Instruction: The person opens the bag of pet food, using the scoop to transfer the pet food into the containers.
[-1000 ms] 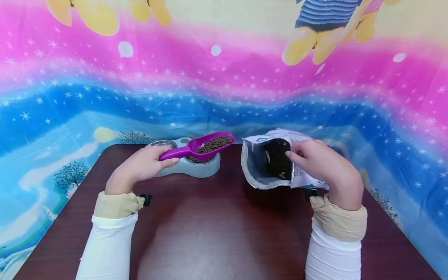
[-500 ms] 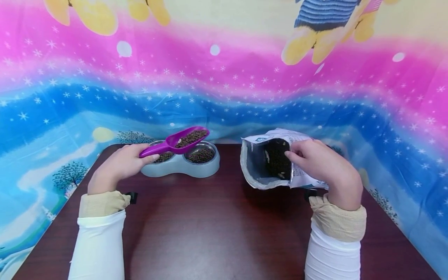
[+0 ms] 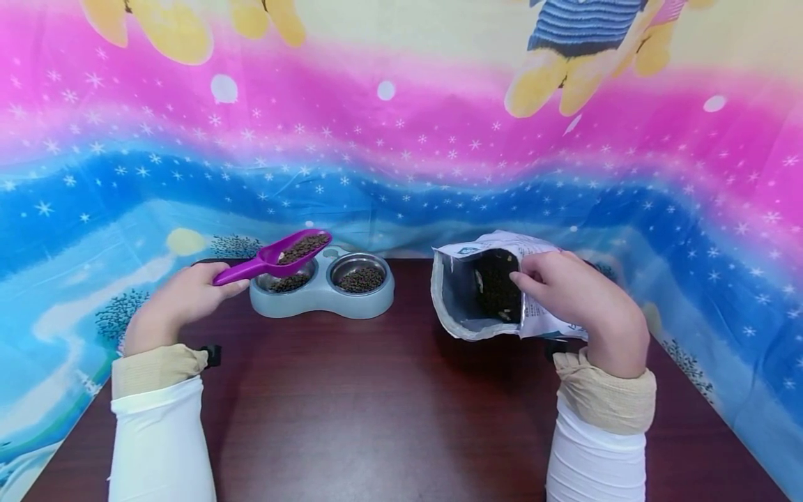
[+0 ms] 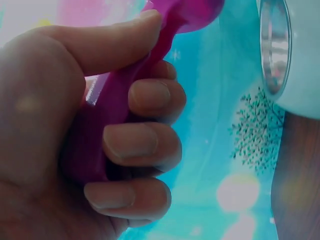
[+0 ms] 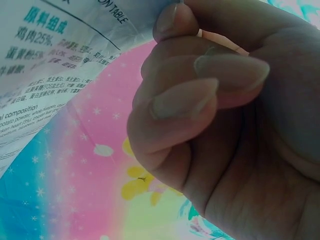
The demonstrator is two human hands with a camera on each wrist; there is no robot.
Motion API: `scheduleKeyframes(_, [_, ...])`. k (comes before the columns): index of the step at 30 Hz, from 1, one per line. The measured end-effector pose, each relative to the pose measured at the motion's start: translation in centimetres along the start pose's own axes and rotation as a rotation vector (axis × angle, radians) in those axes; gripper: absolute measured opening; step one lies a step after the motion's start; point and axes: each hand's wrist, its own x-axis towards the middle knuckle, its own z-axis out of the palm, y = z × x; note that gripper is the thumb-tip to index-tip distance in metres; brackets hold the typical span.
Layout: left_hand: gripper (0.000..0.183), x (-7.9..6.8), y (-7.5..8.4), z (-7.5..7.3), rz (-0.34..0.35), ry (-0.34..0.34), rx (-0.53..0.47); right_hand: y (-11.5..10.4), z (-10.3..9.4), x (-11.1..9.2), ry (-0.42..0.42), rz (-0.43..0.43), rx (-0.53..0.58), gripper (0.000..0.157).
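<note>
My left hand (image 3: 185,296) grips the handle of a purple scoop (image 3: 241,272), its fingers curled round it in the left wrist view. Brown kibble (image 3: 304,247) fills the scoop, which is held roughly level above the left bowl of a grey-blue double pet bowl (image 3: 323,300). Both metal bowls have kibble in them; the scoop partly hides the left one. On the right, my right hand (image 3: 580,300) pinches the edge of an opened pet food bag (image 3: 495,240) between thumb and finger. The bag's mouth faces left, and dark kibble shows inside.
The things stand toward the back of a dark brown wooden table (image 3: 376,404). A printed cloth backdrop (image 3: 401,139) in pink and blue hangs close behind and along both sides of the table.
My left hand has carried the loaded scoop leftward, from above the right bowl to above the left bowl. The right hand and the bag have stayed in place.
</note>
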Motion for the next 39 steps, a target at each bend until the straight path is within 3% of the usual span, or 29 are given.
scheduleKeyframes(11, [0.045,-1.2,-1.9,-0.4,-0.056,-0.036,0.005,0.0,0.0,0.1,-0.007,0.004,-0.002,0.031])
scheduleKeyframes(20, [0.045,-1.2,-1.9,-0.5,-0.077,-0.046,0.028,-0.1,0.0,0.1,-0.012,0.009,-0.002,0.031])
scheduleKeyframes(31, [0.044,-0.7,-1.0,-0.7,-0.096,0.043,0.136,-0.2,0.0,0.0,-0.006,0.001,-0.005,0.032])
scheduleKeyframes(39, [0.038,-0.2,0.0,-0.3,-0.097,0.157,0.205,-0.2,0.1,0.1,-0.011,0.012,-0.002,0.030])
